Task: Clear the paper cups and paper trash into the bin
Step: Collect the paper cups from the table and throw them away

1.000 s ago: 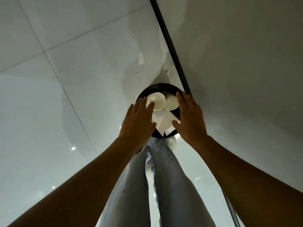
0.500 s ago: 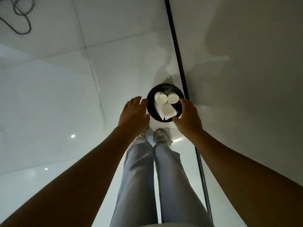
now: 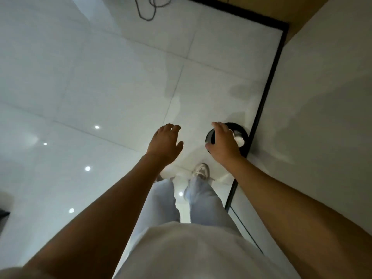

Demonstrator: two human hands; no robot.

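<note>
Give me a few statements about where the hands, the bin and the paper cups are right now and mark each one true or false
1. The black bin stands on the floor beside the dark strip along the wall. True.
2. The left hand holds a paper cup. False: its fingers are spread and it holds nothing.
3. A white paper cup shows inside the bin. True.
4. The right hand is far from the bin, out by the cable. False: it is in front of the bin, covering much of its opening.
5. A dark cable lies on the floor at the top of the view. True.
</note>
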